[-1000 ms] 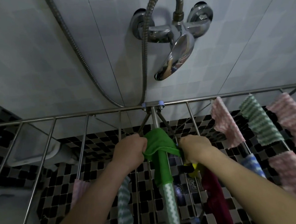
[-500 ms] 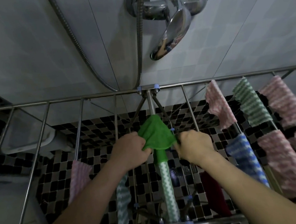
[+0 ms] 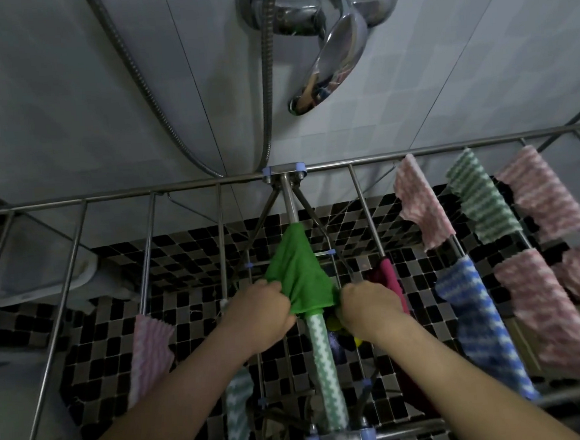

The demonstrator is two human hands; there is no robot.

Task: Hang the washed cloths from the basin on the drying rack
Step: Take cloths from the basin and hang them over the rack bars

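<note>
Green cloth point(image 3: 301, 281), frame centre, draped over the drying rack point(image 3: 115, 197) middle bar; left hand point(image 3: 259, 311) and right hand point(image 3: 368, 305) each pinching its lower edges, fingers curled.

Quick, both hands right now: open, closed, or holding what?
Left hand: closed, gripping the left edge of the green cloth.
Right hand: closed, gripping the same cloth's right edge.

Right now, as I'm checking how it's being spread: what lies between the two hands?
The green cloth, draped over the rack's centre bar, lies between the left hand and right hand; each grips one side. The head view shows this.
</note>
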